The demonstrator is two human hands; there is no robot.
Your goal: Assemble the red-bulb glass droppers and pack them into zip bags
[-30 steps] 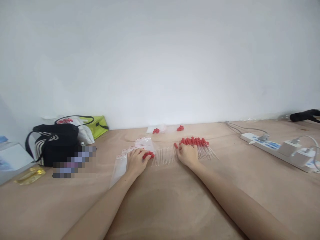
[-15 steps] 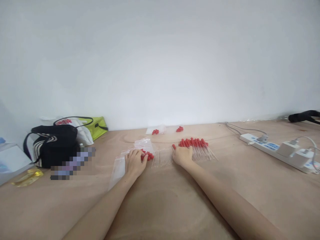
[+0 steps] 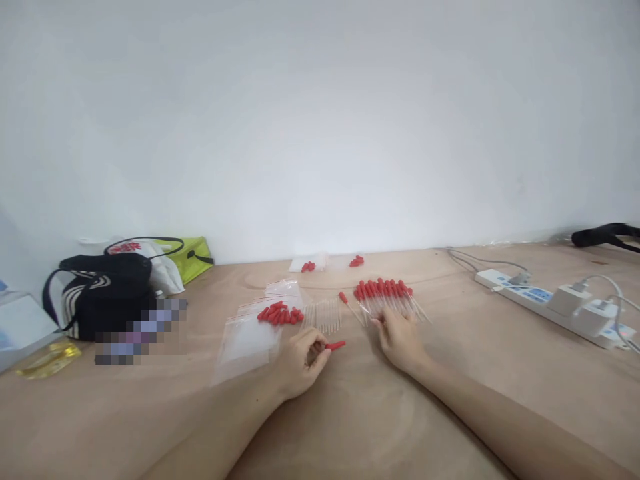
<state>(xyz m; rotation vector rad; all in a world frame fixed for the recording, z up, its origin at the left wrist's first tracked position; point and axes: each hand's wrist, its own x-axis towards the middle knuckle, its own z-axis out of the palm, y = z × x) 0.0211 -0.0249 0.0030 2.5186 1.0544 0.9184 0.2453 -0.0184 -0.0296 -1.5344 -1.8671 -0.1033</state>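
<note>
Left hand (image 3: pixel 300 363) is down at the table (image 3: pixel 320 440), thumb and forefinger pinching a red cap (image 3: pixel 335 345), which lies sideways, its free end pointing right. Right hand (image 3: pixel 403 340) is in among the lower ends of the capped sticks (image 3: pixel 383 289), fingers curled, thumb and forefinger close together; I can't tell if it grips a stick or only touches.

Capped sticks lie side by side in a row, red ends toward the wall (image 3: pixel 320 133), pale ends toward me. One loose capped stick (image 3: pixel 343 298) lies tilted on its own, between that row and the bare sticks (image 3: pixel 327 313). Bare sticks are in a row just beyond the left hand, roughly parallel.

Cap pile (image 3: pixel 280 313) sits on the clear zip bags (image 3: pixel 245 343), left of the bare sticks. Bags overlap, partly behind the left hand and forearm. Two small red clusters near the wall: left cluster (image 3: pixel 308 267), right cluster (image 3: pixel 357 261), both with clear plastic by them.

Far left I've got a black bag (image 3: pixel 107 293), white bag (image 3: pixel 167 270), green bag (image 3: pixel 193 260), yellow packet (image 3: pixel 50 360), and a pixelated item I can't identify. Right side: power strip (image 3: pixel 537 298) with white plugs (image 3: pixel 571 300) and cables.
</note>
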